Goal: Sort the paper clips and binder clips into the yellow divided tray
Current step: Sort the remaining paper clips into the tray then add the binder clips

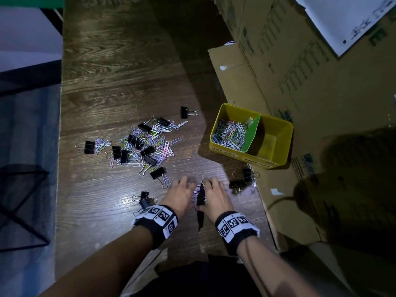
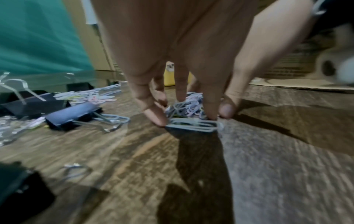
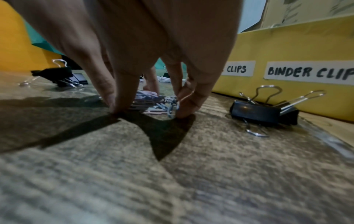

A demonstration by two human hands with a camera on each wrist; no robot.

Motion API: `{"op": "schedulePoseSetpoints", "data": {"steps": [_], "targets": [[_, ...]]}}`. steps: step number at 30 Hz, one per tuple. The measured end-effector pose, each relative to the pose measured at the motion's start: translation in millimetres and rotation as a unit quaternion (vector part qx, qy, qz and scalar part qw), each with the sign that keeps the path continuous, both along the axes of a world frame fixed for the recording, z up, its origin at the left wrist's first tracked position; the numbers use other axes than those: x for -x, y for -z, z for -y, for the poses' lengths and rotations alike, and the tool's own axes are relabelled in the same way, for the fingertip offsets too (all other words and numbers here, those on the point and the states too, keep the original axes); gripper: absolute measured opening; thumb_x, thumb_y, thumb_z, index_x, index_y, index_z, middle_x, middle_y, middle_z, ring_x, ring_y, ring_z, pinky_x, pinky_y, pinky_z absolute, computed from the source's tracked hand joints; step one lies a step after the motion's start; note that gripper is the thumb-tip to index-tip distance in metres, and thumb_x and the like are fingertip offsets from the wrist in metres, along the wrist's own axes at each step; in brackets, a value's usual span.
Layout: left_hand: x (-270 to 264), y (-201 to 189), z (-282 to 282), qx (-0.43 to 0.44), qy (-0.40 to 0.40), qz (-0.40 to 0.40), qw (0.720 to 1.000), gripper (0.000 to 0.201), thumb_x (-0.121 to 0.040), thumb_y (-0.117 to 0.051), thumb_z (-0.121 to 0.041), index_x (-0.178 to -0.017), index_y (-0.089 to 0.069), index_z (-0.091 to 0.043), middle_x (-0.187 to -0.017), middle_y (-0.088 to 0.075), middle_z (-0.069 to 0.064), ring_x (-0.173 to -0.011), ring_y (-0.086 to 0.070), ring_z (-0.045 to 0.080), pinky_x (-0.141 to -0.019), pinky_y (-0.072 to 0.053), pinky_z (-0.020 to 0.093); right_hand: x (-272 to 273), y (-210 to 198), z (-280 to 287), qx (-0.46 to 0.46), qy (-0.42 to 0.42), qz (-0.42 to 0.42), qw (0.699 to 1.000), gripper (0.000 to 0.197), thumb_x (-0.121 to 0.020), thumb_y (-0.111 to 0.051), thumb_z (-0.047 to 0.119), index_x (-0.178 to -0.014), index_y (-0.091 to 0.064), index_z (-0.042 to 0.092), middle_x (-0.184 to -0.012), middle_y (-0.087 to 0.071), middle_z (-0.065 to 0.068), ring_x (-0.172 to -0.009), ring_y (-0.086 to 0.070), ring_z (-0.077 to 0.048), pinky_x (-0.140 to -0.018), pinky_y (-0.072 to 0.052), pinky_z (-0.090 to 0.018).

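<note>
Down near the front edge of the dark wood-grain tabletop [image 1: 120, 78], we have both hands set around a small heap of pastel wire paper clips [image 1: 198, 192]. Our left hand [image 1: 179, 194] stands on its fingertips [image 2: 156, 118] at the heap's left side, fingers curved downward and slightly spread, the thumb on the other side of the clips, so the heap sits enclosed between them. Our right hand [image 1: 215, 195] stands the same way on the heap's right side, its fingertips [image 3: 184, 109] touching the wood and curled in around the clips. Whether either hand has lifted any clip off the surface, we cannot tell.

Toward the middle of the tabletop lies the large scattered pile of pastel paper clips mixed with black metal binder clips [image 1: 143, 144], and one lone black binder clip [image 1: 187, 112] sits beyond it. Two more black binder clips [image 1: 243, 180] lie just right of our right hand, near the tray's front wall.

At the right edge of the tabletop stands the yellow divided tray [image 1: 280, 151], against the brown cardboard boxes [image 1: 310, 93]. A green divider [image 1: 252, 133] splits it: the left compartment holds a mass of paper clips [image 1: 229, 133], while no clips are visible in the right compartment. In the right wrist view the tray's front wall carries a white handwritten label [image 3: 308, 72] reading BINDER CLIP, cut off at the picture's edge
</note>
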State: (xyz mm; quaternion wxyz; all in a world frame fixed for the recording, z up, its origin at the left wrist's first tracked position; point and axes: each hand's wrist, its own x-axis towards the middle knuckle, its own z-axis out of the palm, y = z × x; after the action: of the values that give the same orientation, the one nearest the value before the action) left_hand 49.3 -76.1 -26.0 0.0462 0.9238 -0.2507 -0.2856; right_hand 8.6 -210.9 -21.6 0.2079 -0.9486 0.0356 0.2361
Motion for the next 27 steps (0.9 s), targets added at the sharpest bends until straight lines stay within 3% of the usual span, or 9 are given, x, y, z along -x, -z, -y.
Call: {"op": "schedulePoseSetpoints", "data": {"steps": [3, 7, 10, 13, 15, 18, 21, 24, 27], "targets": [[5, 1, 2, 0.032, 0.002, -0.017, 0.999, 0.046, -0.085, -0.055, -0.014, -0.13, -0.045, -0.014, -0.133, -0.043, 0.009, -0.116, -0.046, 0.032, -0.101, -0.036, 0.038, -1, -1, 2, -0.036, -0.006, -0.003, 0.999, 0.065, -0.079, -0.07, 0.007, -0.137, -0.04, 0.012, -0.136, -0.039, -0.008, -0.121, -0.047, -0.028, -0.102, -0.041, -0.035], [3, -2, -6, 0.153, -0.027, -0.041, 0.987, 0.043, -0.081, -0.062, -0.01, -0.124, -0.056, -0.017, -0.123, -0.059, 0.007, -0.11, -0.056, 0.027, -0.095, -0.039, 0.03, -2, 0, 7, -0.056, -0.026, 0.015, 0.998, 0.045, -0.082, -0.063, -0.001, -0.124, -0.055, 0.01, -0.129, -0.049, -0.008, -0.111, -0.057, -0.026, -0.097, -0.045, -0.033], [-3, -9, -15, 0.221, -0.038, -0.071, 0.972, 0.034, -0.085, -0.062, -0.02, -0.119, -0.062, -0.019, -0.106, -0.069, 0.007, -0.099, -0.063, 0.023, -0.085, -0.041, 0.023, -4, 1, 11, -0.061, -0.025, 0.016, 0.998, 0.035, -0.085, -0.06, 0.0, -0.119, -0.06, 0.008, -0.128, -0.052, -0.007, -0.108, -0.059, -0.025, -0.094, -0.045, -0.031], [-12, -11, -22, 0.244, -0.057, -0.091, 0.964, 0.03, -0.083, -0.065, -0.016, -0.113, -0.067, -0.021, -0.104, -0.072, 0.001, -0.094, -0.065, 0.012, -0.085, -0.042, 0.016, -6, 2, 15, -0.07, -0.013, 0.017, 0.997, 0.03, -0.089, -0.058, 0.003, -0.118, -0.062, 0.009, -0.122, -0.057, -0.005, -0.102, -0.061, -0.023, -0.09, -0.045, -0.028], [-19, -12, -23, 0.219, -0.115, -0.127, 0.961, 0.027, -0.082, -0.067, -0.013, -0.108, -0.07, -0.019, -0.087, -0.073, -0.004, -0.074, -0.065, 0.003, -0.08, -0.05, 0.02, -8, 3, 19, -0.082, 0.021, 0.003, 0.996, 0.027, -0.09, -0.06, 0.01, -0.116, -0.064, 0.011, -0.12, -0.059, -0.006, -0.104, -0.059, -0.022, -0.093, -0.045, -0.028], [-26, -9, -23, 0.245, -0.29, -0.248, 0.891, 0.024, -0.08, -0.067, 0.0, -0.101, -0.071, -0.01, -0.057, -0.065, -0.011, -0.052, -0.061, 0.001, -0.062, -0.058, 0.026, -11, 5, 26, -0.116, 0.101, -0.049, 0.987, 0.028, -0.087, -0.064, 0.024, -0.115, -0.065, 0.016, -0.118, -0.06, -0.01, -0.103, -0.058, -0.022, -0.099, -0.046, -0.035], [-40, -6, -31, 0.287, -0.376, -0.288, 0.833, 0.028, -0.075, -0.069, 0.005, -0.102, -0.069, -0.002, -0.069, -0.072, 0.003, -0.062, -0.067, 0.019, -0.067, -0.059, 0.038, -13, 7, 34, -0.152, 0.17, -0.077, 0.971, 0.032, -0.083, -0.069, 0.03, -0.114, -0.065, 0.021, -0.119, -0.058, -0.009, -0.1, -0.059, -0.018, -0.101, -0.045, -0.033], [-57, -15, -35, 0.311, -0.384, -0.308, 0.813, 0.028, -0.074, -0.068, 0.009, -0.098, -0.069, -0.003, -0.06, -0.07, -0.001, -0.053, -0.064, 0.011, -0.06, -0.058, 0.027, -17, 0, 41, -0.19, 0.204, -0.058, 0.959, 0.031, -0.081, -0.072, 0.027, -0.11, -0.069, 0.019, -0.109, -0.064, -0.007, -0.091, -0.058, -0.014, -0.085, -0.044, -0.019], [-78, -41, -33, 0.337, -0.351, -0.325, 0.811, 0.03, -0.073, -0.065, 0.012, -0.084, -0.074, -0.015, -0.059, -0.07, 0.0, -0.049, -0.063, 0.009, -0.055, -0.056, 0.02, -22, -15, 46, -0.245, 0.25, -0.02, 0.937, 0.028, -0.079, -0.075, 0.024, -0.106, -0.071, 0.016, -0.102, -0.065, -0.002, -0.094, -0.06, -0.015, -0.084, -0.045, -0.021]]}}
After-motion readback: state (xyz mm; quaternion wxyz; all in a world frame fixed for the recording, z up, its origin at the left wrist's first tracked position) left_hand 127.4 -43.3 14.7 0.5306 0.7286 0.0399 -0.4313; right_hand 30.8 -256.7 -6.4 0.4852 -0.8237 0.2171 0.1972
